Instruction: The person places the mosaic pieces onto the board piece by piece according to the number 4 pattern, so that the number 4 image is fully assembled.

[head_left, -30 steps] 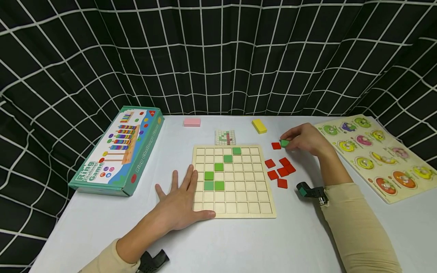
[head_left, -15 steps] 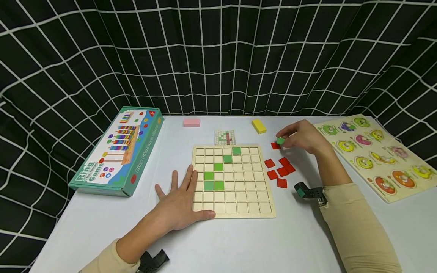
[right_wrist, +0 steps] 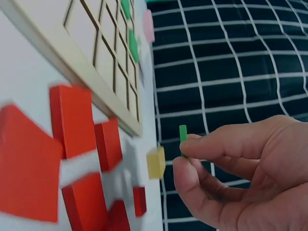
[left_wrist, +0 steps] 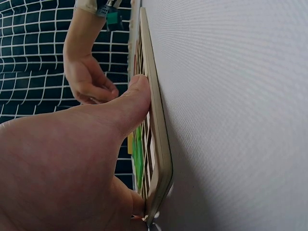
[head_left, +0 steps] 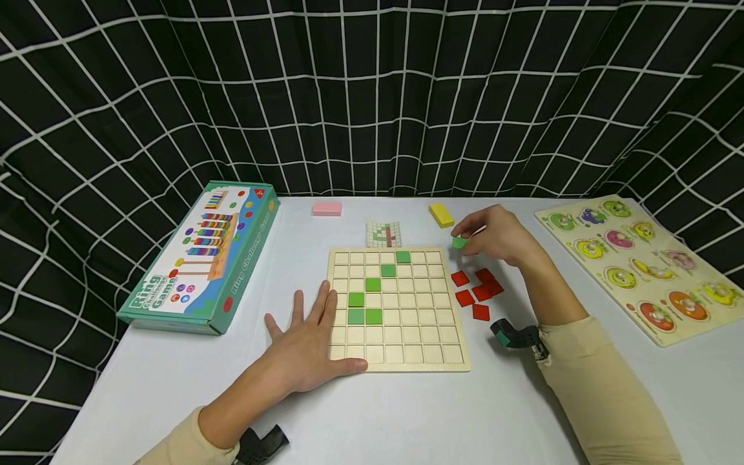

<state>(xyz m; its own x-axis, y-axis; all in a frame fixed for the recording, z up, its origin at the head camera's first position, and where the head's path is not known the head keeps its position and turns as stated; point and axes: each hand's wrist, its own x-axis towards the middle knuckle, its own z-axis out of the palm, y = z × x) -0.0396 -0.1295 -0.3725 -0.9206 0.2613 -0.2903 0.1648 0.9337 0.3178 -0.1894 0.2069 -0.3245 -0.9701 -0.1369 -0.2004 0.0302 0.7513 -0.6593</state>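
Note:
My right hand [head_left: 501, 237] pinches a small green square tile [head_left: 458, 242] between thumb and fingertips, held up past the board's far right corner. In the right wrist view that tile [right_wrist: 183, 134] is seen edge-on, above the table. The pale wooden grid board [head_left: 418, 336] lies flat, with several green tiles [head_left: 372, 284] set in its cells, stepping diagonally from top right to lower left. Along the board's left side rests my left hand [head_left: 305, 355], fingers spread, its thumb on the near edge. Several loose red tiles [head_left: 482, 292] lie just right of the board.
Behind the board is a small pattern card [head_left: 383, 234], with a pink block [head_left: 327, 208] and a yellow block [head_left: 442, 215] farther back. A Ring Challenge Game box [head_left: 200, 258] stands at left. A fruit picture board [head_left: 645, 265] lies at right. A black gridded curtain [head_left: 372, 97] surrounds the table.
My right hand has lifted the green tile from beside a red one and carried it left toward the board. The left hand and the board have stayed still.

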